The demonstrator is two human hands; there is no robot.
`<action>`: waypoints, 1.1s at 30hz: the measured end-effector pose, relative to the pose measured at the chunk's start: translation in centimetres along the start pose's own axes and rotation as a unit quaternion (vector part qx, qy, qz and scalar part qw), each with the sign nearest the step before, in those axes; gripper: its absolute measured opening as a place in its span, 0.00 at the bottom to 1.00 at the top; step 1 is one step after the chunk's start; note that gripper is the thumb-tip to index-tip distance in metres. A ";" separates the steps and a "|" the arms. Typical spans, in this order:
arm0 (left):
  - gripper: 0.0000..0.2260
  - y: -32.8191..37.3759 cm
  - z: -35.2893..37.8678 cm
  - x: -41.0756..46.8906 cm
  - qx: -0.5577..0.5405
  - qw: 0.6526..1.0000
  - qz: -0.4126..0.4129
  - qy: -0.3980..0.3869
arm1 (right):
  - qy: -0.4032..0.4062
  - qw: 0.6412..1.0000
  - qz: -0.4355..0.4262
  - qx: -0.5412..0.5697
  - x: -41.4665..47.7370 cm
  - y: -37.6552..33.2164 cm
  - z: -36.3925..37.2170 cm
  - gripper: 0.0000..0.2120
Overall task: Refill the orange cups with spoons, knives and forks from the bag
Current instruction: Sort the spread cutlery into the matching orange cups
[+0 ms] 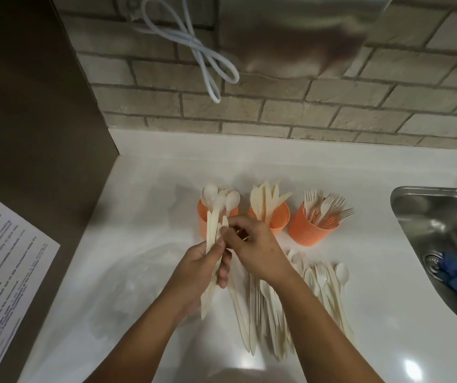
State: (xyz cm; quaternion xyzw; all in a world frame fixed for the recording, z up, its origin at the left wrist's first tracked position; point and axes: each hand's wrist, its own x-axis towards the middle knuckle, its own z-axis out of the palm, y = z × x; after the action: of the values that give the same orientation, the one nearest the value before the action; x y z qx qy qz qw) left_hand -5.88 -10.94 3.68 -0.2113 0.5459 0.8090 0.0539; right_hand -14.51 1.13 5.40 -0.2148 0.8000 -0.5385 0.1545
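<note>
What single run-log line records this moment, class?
left hand: holds spoon bundle | right hand: pinches a bundle handle | knife cup, fork cup: stocked | loose cutlery: lying on counter

We find writing in one place only: a white printed sheet (6, 266) at the lower left of the frame. It carries many lines of dark text, a few of them bolder, but they are too blurred and slanted for us to read any word.

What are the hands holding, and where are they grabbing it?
The left hand grips a bunch of spoons around their handles; the right hand pinches one handle just above.
</note>
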 end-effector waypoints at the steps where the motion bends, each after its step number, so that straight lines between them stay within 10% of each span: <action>1: 0.15 0.0 0.2 -0.1 0.007 1.000 -0.011 -0.013 | 0.005 0.999 0.016 0.032 -0.4 0.4 -0.1 0.09; 6: 0.17 0.1 0.4 -0.4 0.088 0.991 -0.064 -0.079 | 0.039 0.982 0.084 0.165 -1.2 0.4 -1.0 0.09; 24: 0.11 0.9 1.9 -0.5 0.011 0.982 -0.113 -0.150 | 0.027 0.995 -0.081 -0.050 -1.3 -0.5 -2.7 0.11; 33: 0.14 1.2 2.7 0.1 0.026 0.986 -0.071 -0.146 | 0.019 0.984 0.058 0.167 -2.6 0.4 -4.6 0.08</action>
State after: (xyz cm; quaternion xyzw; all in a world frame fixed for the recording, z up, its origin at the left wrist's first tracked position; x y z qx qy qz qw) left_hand -7.10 -8.99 5.52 -0.1278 0.5368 0.8106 0.1961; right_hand -14.52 6.26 6.74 -0.1285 0.7125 -0.6590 0.2038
